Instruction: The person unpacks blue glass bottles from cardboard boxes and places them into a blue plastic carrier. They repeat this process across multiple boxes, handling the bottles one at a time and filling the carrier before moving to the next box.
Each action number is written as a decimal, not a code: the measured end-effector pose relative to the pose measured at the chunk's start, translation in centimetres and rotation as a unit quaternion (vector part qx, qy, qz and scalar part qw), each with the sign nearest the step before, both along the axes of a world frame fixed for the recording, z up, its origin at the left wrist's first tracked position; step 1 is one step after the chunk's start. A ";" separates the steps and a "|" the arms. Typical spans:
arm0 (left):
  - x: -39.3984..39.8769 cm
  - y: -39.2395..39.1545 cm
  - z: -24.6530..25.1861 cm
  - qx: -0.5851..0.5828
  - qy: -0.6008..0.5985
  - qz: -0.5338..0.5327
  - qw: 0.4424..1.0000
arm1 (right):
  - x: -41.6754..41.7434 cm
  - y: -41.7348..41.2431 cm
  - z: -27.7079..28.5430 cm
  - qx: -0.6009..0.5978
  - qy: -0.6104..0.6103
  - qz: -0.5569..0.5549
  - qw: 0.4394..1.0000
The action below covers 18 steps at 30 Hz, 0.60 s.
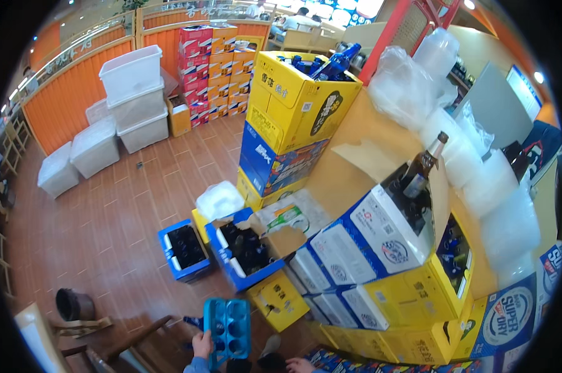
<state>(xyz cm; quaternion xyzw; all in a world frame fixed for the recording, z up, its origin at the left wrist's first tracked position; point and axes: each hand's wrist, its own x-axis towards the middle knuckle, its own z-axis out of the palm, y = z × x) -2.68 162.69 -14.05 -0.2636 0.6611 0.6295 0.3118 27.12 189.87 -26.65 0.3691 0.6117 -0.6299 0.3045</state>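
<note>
My left hand [202, 344] grips the left side of a teal plastic bottle carrier [228, 326] with several round compartments, low in the view. A dark blue bottle neck [193, 321] shows just left of the carrier. My right hand [299, 365] is at the bottom edge, beside a box with colourful print [351, 359]; its fingers look apart, with nothing seen in them. Ahead, a blue crate [184, 249] and an open blue carton [246, 249] hold dark bottles. A yellow carton [279, 300] lies right of the carrier.
Stacked beer cartons [344, 254] rise on the right, a brown bottle [423, 163] on top. A tall carton stack [304, 102] holds blue bottles. White plastic tubs [136, 100] stand back left. A black bucket [74, 305] and wooden furniture [136, 338] are lower left. People sit in the background.
</note>
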 end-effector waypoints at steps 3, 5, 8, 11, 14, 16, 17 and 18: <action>-1.6 -1.0 5.3 -0.028 0.010 -0.002 1.000 | -1.5 -0.1 6.0 0.031 -0.016 -0.027 0.999; -2.2 -1.8 8.3 -0.043 0.022 -0.002 0.999 | -1.2 0.7 7.7 0.063 -0.017 -0.004 0.998; -2.5 -2.3 13.0 -0.029 0.042 0.025 0.998 | -2.7 1.6 15.5 0.103 -0.039 0.055 0.992; -3.0 -3.0 16.0 -0.010 0.084 0.028 0.996 | -1.7 3.0 15.6 0.140 -0.021 0.078 0.987; -4.4 -4.4 19.5 0.000 0.096 0.028 0.995 | -2.2 3.8 14.6 0.246 0.008 0.127 0.961; -5.3 -6.3 21.1 0.000 0.118 0.038 0.992 | -4.8 2.9 17.2 0.236 0.047 0.111 0.964; -5.8 -6.6 21.9 0.006 0.129 0.037 0.991 | -4.7 3.0 16.7 0.237 0.040 0.109 0.965; -6.3 -6.9 23.0 0.014 0.131 0.050 0.990 | -5.0 2.9 15.9 0.234 0.036 0.107 0.966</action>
